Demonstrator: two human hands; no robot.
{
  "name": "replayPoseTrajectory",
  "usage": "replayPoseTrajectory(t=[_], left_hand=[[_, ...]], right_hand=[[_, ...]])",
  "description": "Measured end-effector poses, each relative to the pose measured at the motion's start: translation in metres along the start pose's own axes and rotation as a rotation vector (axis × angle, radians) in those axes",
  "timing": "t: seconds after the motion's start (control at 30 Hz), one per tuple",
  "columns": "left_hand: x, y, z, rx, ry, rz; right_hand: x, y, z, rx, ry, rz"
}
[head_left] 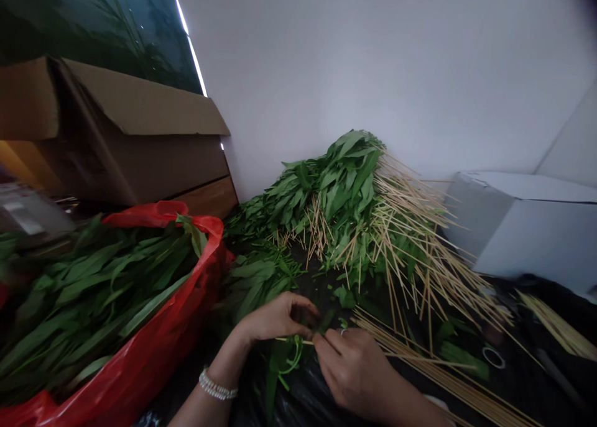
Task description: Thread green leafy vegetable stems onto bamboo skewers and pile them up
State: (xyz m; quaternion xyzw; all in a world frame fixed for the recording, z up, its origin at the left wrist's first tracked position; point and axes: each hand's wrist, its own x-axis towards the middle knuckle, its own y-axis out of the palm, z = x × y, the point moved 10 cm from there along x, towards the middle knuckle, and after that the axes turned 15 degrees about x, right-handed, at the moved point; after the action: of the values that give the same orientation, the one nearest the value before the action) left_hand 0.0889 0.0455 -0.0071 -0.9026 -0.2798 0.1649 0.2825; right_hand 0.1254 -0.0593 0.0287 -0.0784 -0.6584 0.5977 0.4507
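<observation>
My left hand [278, 318], with a pearl bracelet [215, 385] at the wrist, is closed on a thin bamboo skewer [288, 340] with green leaves [285, 360] hanging from it. My right hand [355, 368] meets it from the right, fingers pinched on the same leaves and skewer tip. A ring shows on one finger. Both hands work low in the middle, over a black surface [536, 390].
A heap of leaves threaded on skewers [364, 209] leans on the white wall. Loose skewers [443, 377] lie to the right. A red plastic bag [153, 346] full of leaves is on the left, cardboard boxes [140, 141] behind it, a white box [527, 228] at right.
</observation>
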Motion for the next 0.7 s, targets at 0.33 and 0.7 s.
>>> replayPoseTrajectory(t=[0.33, 0.7], left_hand=[[0.005, -0.011, 0.008, 0.015, 0.005, -0.152], [-0.006, -0.056, 0.023, -0.516, -0.036, -0.566]], right_hand=[[0.002, -0.006, -0.001, 0.016, 0.013, -0.055], [-0.006, -0.024, -0.035, 0.057, 0.217, -0.256]])
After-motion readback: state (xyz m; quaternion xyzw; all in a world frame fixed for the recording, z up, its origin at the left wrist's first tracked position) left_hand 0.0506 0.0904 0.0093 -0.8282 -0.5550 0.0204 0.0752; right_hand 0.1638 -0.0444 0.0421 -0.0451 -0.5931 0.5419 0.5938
